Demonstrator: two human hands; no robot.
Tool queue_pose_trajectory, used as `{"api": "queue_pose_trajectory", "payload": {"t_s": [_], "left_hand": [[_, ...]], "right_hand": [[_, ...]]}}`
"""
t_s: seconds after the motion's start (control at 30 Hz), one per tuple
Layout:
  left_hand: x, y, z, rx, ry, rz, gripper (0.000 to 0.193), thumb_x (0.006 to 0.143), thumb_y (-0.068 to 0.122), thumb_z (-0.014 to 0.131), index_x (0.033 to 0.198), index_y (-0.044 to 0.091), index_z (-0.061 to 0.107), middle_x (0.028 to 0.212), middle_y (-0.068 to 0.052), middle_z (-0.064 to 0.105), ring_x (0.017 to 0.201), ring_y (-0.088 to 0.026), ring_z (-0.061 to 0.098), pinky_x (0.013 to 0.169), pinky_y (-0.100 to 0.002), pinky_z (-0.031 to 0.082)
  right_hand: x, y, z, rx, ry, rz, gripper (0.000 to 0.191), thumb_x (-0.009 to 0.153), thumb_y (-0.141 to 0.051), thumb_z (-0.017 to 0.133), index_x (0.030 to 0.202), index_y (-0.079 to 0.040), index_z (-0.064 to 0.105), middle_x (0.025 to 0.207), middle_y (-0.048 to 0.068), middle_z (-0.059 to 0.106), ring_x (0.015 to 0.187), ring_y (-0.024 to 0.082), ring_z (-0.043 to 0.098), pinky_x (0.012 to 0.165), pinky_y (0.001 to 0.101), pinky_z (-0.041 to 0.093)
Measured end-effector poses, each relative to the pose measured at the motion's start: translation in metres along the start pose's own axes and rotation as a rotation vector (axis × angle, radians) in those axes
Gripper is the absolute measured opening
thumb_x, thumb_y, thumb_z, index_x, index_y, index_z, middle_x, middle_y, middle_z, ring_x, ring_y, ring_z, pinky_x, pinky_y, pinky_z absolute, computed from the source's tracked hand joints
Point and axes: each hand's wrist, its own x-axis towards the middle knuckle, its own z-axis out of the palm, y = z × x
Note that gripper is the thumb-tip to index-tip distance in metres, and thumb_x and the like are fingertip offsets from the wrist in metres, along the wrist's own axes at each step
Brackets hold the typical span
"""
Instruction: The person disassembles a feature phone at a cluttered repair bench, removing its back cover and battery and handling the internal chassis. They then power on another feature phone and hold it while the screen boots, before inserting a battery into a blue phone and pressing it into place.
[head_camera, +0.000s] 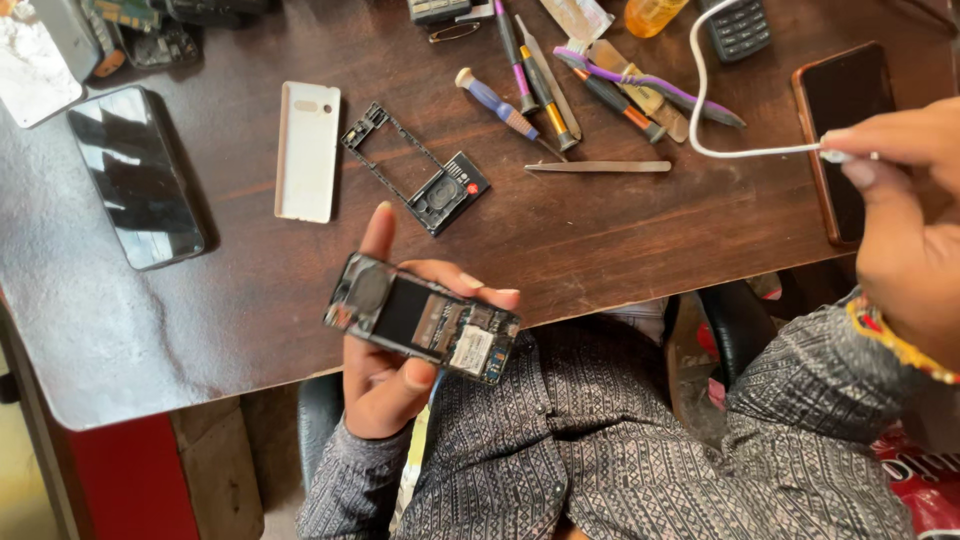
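The left hand (385, 345) was up off the desk (620, 240), fingers and thumb closed around an opened phone (422, 320). The phone lay tilted across the palm with its back cover off, circuit board and a dark middle panel showing, held just over the desk's near edge above the person's lap.

Over on the right, the right hand (900, 215) was pinched shut on the end of a white cable (705, 95), thumb and forefinger squeezing the plug. The cable looped up and away toward the top of the desk. That hand hovered over a dark smartphone (845, 110) in an orange-brown case lying flat by the right edge.

Between the hands, the desk was busy. A black plastic frame (420, 170) with a round speaker opening sat just above the left hand, and a white back cover (307, 150) lay just beside it to the left. Further left rested a black smartphone (135, 175), screen up and reflecting light. Tweezers (598, 166) lay flat near the middle, with a blue-handled screwdriver (497, 104) and several more tools (600, 85) fanned out above them. A keypad phone (737, 27) sat at the top edge, beside an orange bottle (652, 15).
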Motion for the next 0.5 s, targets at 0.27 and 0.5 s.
{"api": "queue_pose_trajectory", "payload": {"t_s": [0.27, 0.5], "left_hand": [[-0.002, -0.014, -0.015, -0.090, -0.002, -0.057, 0.061, 0.115, 0.040, 0.053, 0.158, 0.001, 0.032, 0.150, -0.021, 0.049, 0.132, -0.036, 0.060, 0.112, -0.049, 0.052], [-0.006, -0.020, -0.029, -0.087, 0.017, -0.052, 0.056, 0.118, 0.044, 0.043, 0.155, 0.003, 0.038, 0.152, -0.020, 0.048, 0.134, -0.027, 0.058, 0.115, -0.046, 0.050]], "right_hand": [[0.019, 0.019, 0.067, -0.023, 0.048, -0.188, 0.035, 0.107, 0.028, 0.048, 0.134, 0.007, 0.058, 0.140, 0.019, 0.057, 0.119, 0.027, 0.065, 0.104, 0.0274, 0.058], [0.019, -0.065, 0.075, 0.005, -0.013, -0.274, 0.036, 0.101, 0.023, 0.057, 0.129, 0.004, 0.065, 0.129, 0.014, 0.061, 0.102, 0.025, 0.064, 0.087, 0.0290, 0.054]]}}
